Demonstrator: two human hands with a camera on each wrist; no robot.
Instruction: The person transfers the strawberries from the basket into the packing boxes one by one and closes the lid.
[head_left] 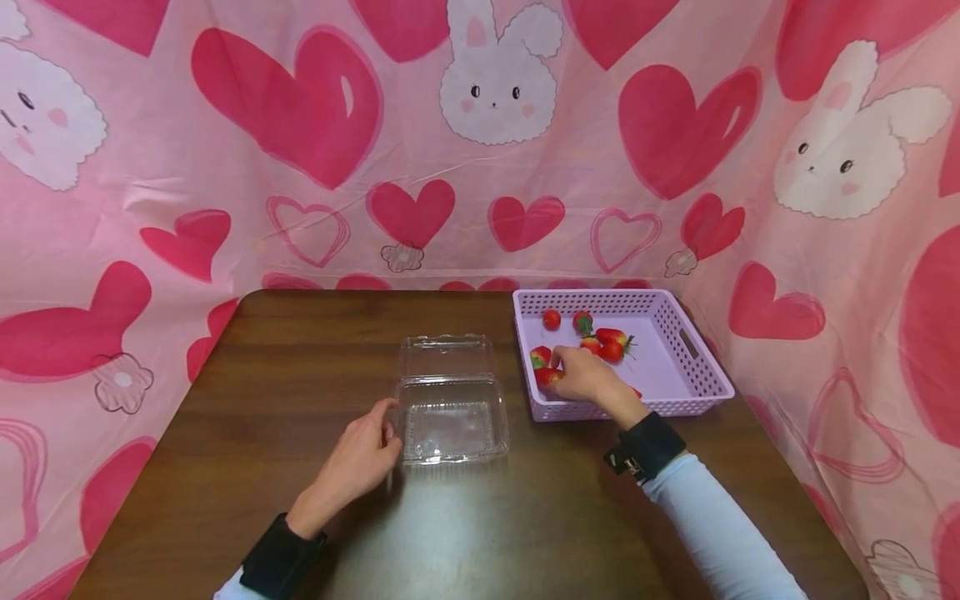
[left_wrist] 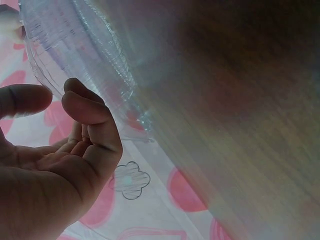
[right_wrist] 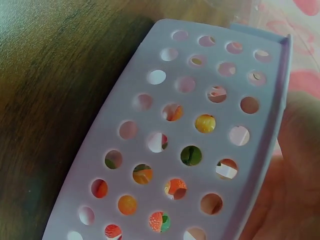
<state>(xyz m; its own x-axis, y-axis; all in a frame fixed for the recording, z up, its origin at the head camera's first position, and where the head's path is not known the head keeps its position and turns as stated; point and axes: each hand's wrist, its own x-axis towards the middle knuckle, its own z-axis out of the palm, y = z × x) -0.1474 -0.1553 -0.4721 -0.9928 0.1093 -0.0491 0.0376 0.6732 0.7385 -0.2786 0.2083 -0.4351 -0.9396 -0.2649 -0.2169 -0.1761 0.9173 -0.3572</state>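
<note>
Clear clamshell box [head_left: 452, 417] on worktop [head_left: 300, 467]; left hand [head_left: 358, 460] touches it, grip loose. Right hand [head_left: 588, 379] pinches strawberry [head_left: 545, 377] in lilac basket [head_left: 693, 367].

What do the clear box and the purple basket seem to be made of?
Clear box: likely thin, glossy plastic; the table shows through it and its ribbed rim catches light. Purple basket: likely stiff, matte moulded plastic; its walls have even round holes.

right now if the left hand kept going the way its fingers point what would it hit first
The left hand points right, at the clear plastic box lying open on the table. Its fingertips look at or almost on the box's near left edge, so it would likely meet that first.
</note>
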